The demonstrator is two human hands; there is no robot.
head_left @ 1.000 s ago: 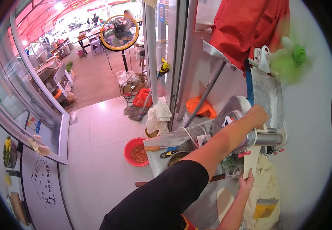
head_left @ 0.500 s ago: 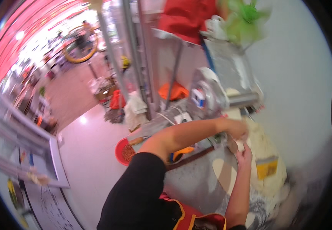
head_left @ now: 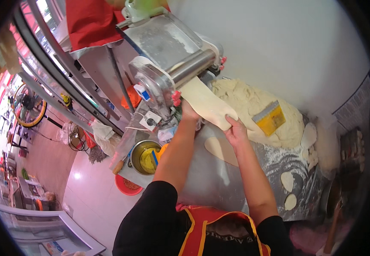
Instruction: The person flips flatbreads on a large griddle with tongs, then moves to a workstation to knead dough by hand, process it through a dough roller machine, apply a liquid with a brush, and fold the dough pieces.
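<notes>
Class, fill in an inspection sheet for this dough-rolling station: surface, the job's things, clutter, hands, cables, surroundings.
Surface: floured metal table.
Job's things: dough sheet leaving the metal roller machine; dough mound with yellow scraper.
Clutter: flat dough rounds; bowl of oil.
Hands: left hand under the sheet; right hand holding its end.
Cables: white cord below machine.
Surroundings: white wall, red basin, tiled floor.

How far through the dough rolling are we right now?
Done: one flat oval sheet lies on the floured metal table, with small discs near its edge. In hand: a dough sheet comes out of the roller machine, right hand holding its end, left hand under it. Left: the big dough mound with a yellow scraper.
</notes>
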